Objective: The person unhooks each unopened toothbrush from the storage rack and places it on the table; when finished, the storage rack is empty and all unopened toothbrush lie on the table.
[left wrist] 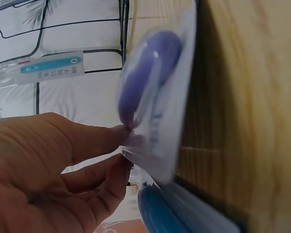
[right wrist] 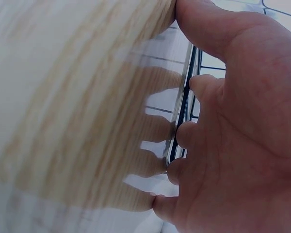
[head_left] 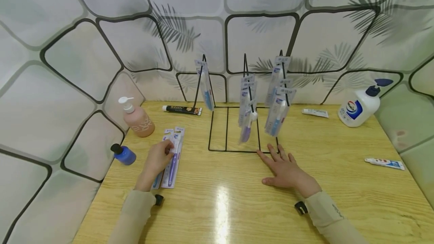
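My left hand pinches the edge of a packaged purple toothbrush between thumb and fingers, at the left of the table in the head view. Up close in the left wrist view, the purple toothbrush shows its handle end under clear plastic. A packaged blue toothbrush lies beside it, partly covered by the hand in the head view. My right hand has its fingers spread, fingertips at the front wire of a black wire rack. In the right wrist view its fingertips meet the table surface.
Several packaged toothbrushes hang on the rack's upright hooks. At the left stand a pink pump bottle and a blue bottle. A black toothpaste tube lies behind. Rightward are a white pump bottle and two tubes.
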`<state>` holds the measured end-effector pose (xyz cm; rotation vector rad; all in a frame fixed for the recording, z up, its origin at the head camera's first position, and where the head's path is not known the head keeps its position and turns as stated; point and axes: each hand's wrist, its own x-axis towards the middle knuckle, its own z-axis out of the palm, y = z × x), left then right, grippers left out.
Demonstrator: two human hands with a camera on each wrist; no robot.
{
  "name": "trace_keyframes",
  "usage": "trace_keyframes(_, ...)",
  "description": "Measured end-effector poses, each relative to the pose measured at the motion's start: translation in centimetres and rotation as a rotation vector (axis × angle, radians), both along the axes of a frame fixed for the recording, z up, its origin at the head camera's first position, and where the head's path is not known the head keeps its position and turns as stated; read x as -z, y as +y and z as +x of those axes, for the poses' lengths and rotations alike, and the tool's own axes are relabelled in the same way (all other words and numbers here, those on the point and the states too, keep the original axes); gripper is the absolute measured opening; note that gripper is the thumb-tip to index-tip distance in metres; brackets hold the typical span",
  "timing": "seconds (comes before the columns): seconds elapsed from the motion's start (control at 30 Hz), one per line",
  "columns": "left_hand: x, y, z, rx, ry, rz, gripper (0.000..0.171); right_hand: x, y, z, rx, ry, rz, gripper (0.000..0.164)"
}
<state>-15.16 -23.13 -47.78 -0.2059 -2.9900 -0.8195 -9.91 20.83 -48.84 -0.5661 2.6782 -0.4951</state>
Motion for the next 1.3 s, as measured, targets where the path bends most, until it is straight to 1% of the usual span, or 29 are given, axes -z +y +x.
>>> trace_keyframes(0.1,-0.1,0.0,0.1,-0.014,0.005,-0.036,0.014,0.0,0.0,0.0,0.002,0.004,0.005,0.093)
trace_keyframes(0.2,-0.1,0.1,0.2,-0.026,0.013,-0.052,0.014,0.0,0.0,0.0,0.003,0.004,0.001,0.093)
trace_keyframes(0.4,0.1,0.2,0.5,-0.062,0.010,-0.057,0.013,0.1,0.2,0.0,-0.002,0.014,-0.040,0.094)
trace_keyframes(0.57,0.2,0.4,0.4,-0.076,0.024,-0.069,0.012,0.2,0.3,0.0,-0.007,0.017,-0.056,0.094)
trace_keyframes(0.63,0.1,0.5,0.4,-0.079,0.029,-0.077,0.013,0.0,0.2,0.0,-0.004,0.009,-0.048,0.093)
trace_keyframes(0.73,-0.2,0.7,0.3,-0.073,0.056,-0.068,0.014,-0.2,0.1,0.1,-0.001,0.001,-0.030,0.092)
trace_keyframes(0.83,-0.8,1.2,-0.1,-0.046,0.093,-0.036,0.019,-0.2,0.0,0.1,-0.001,0.000,-0.020,0.091)
trace_keyframes(0.9,-1.4,1.7,-0.7,-0.024,0.118,0.012,0.021,-0.2,0.1,0.1,0.000,0.001,-0.021,0.091)
trace_keyframes(1.0,-2.1,2.8,-2.2,0.009,0.183,0.111,0.022,-0.2,0.1,0.2,0.003,-0.002,-0.023,0.092)
trace_keyframes(1.13,-3.3,4.6,-5.0,0.060,0.278,0.283,0.020,-0.2,0.1,0.2,0.007,-0.004,-0.028,0.092)
trace_keyframes(1.2,-4.0,5.5,-6.5,0.081,0.297,0.370,0.021,-0.2,0.1,0.2,0.007,0.001,-0.027,0.092)
trace_keyframes(1.3,-4.8,6.6,-8.7,0.094,0.301,0.497,0.019,-0.1,0.1,0.2,0.004,0.010,-0.028,0.092)
